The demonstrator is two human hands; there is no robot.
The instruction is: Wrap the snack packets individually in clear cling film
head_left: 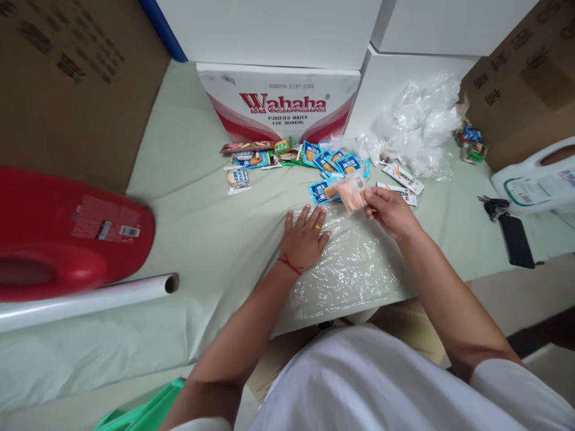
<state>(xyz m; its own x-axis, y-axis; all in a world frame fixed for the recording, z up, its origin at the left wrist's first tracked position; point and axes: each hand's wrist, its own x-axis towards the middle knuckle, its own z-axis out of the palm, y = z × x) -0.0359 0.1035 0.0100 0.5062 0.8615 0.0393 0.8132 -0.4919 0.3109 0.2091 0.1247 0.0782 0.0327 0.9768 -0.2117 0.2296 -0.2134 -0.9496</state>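
My left hand point(305, 237) lies flat with spread fingers on the left edge of a clear plastic bag point(354, 269), which is spread out at the table's front edge. Pinched in my right hand point(389, 209) is a small snack packet point(351, 193), pale and orange-pink, held by its right side above the top of the bag. Just beyond it lie several blue snack packets point(323, 191), overlapping in a loose pile. Two white stick-shaped packets point(403, 178) are behind my right hand. A white and blue packet point(238, 180) rests apart to the left.
A Wahaha water carton point(283, 102) stands behind the snacks. Crumpled clear plastic bags point(417, 131) are heaped at the back right. Keys point(494, 206), a black phone point(516, 240) and a white jug point(539, 179) sit right. A red jug point(72, 233) and white roll point(90, 299) lie left.
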